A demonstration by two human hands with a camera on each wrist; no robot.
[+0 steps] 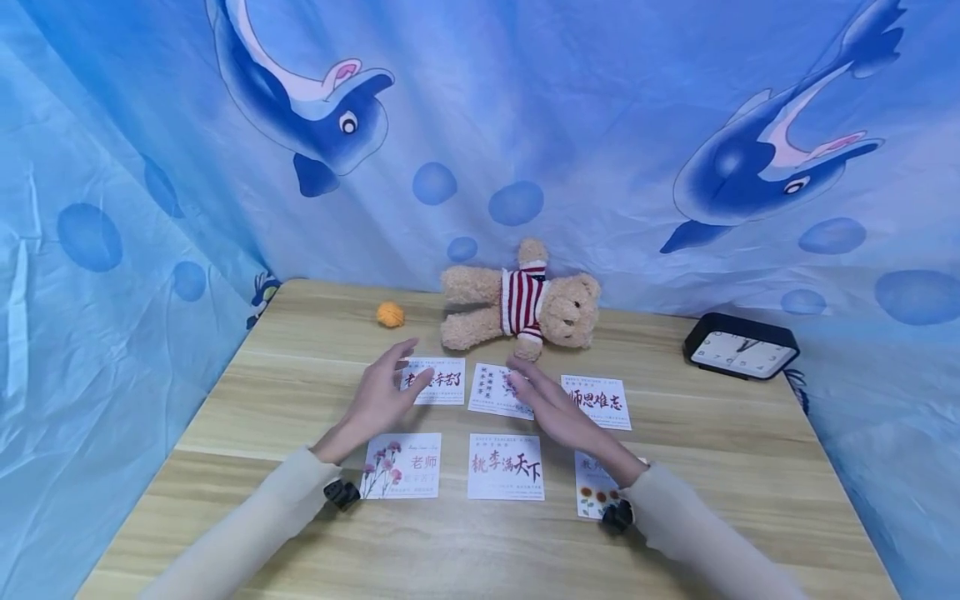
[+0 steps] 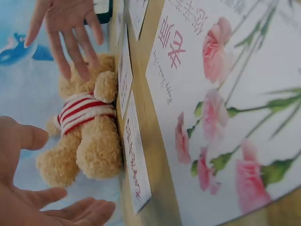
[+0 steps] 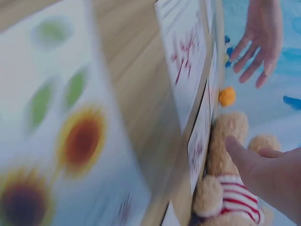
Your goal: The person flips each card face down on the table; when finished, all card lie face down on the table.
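Hands were mid-reach. Both the left hand [image 1: 378,398] and the right hand [image 1: 553,408] hovered with fingers spread and straight, holding nothing, above the far row of white printed cards [image 1: 437,381] on the pale wooden counter [image 1: 300,350]. Just beyond them the tan plush teddy bear in a red-striped shirt [image 1: 521,307] lay on its side. Judging by this, the approach was underway; closing both palms around the bear's body would come next.

Printed Chinese greeting cards on the table

The flower card [image 1: 401,466] reads 老师; the middle front card [image 1: 506,467] reads 桃李满天下; the back right card [image 1: 597,401] reads 师恩难忘. The other cards' print is too small or covered.
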